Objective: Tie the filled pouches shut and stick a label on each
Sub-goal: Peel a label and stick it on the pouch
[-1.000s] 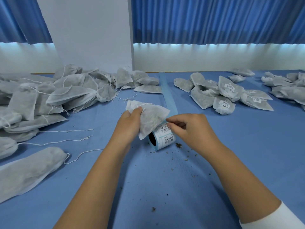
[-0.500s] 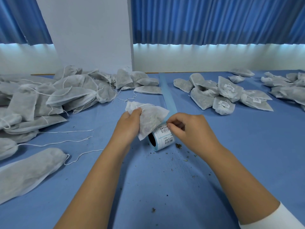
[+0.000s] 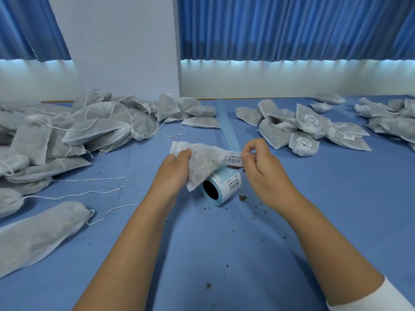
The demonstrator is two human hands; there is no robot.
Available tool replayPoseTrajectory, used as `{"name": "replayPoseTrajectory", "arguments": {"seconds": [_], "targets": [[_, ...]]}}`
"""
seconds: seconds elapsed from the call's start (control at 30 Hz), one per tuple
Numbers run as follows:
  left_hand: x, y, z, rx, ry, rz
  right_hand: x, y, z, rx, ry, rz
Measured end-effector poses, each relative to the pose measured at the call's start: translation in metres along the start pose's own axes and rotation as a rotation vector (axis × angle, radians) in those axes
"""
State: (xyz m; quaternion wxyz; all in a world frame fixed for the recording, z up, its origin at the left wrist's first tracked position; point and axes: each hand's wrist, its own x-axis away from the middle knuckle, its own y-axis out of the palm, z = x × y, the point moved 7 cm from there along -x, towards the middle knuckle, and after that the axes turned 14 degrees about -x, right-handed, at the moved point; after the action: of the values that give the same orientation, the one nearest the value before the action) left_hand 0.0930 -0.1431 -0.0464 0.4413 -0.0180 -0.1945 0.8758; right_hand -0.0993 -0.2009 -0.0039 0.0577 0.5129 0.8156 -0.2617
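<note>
My left hand [image 3: 176, 169] grips a filled white mesh pouch [image 3: 203, 163] above the middle of the blue table. My right hand [image 3: 260, 167] pinches a white barcode label [image 3: 234, 158] at the pouch's right edge; whether the label touches the pouch I cannot tell. Just below both lies the label roll [image 3: 221, 187] on its side, its pale blue backing strip [image 3: 226, 129] trailing away toward the wall.
A large pile of unlabelled pouches [image 3: 67, 133] with loose white strings covers the left side. Labelled pouches [image 3: 303, 129] lie at the right, more pouches [image 3: 390, 117] at the far right. One long pouch [image 3: 38, 234] lies near left. Brown crumbs [image 3: 242, 198] dot the table.
My right hand rose from the roll with a label peeled off and now holds it beside the pouch. My left hand with the pouch stayed almost still.
</note>
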Motion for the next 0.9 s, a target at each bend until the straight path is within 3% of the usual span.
{"name": "replayPoseTrajectory", "arguments": {"seconds": [0.17,0.33,0.57,0.9], "targets": [[0.009,-0.01,0.016,0.132,0.153,0.096,-0.002,-0.018,0.001,-0.233,0.031,0.227],[0.02,-0.01,0.031,0.289,0.282,0.053,0.0,-0.024,0.0,-0.366,0.06,0.262],[0.031,0.006,0.038,0.267,0.325,-0.091,0.001,-0.002,-0.009,-0.6,0.039,0.026],[0.038,0.019,0.037,0.241,0.267,-0.228,-0.001,-0.004,0.0,-0.639,0.07,0.098]]}}
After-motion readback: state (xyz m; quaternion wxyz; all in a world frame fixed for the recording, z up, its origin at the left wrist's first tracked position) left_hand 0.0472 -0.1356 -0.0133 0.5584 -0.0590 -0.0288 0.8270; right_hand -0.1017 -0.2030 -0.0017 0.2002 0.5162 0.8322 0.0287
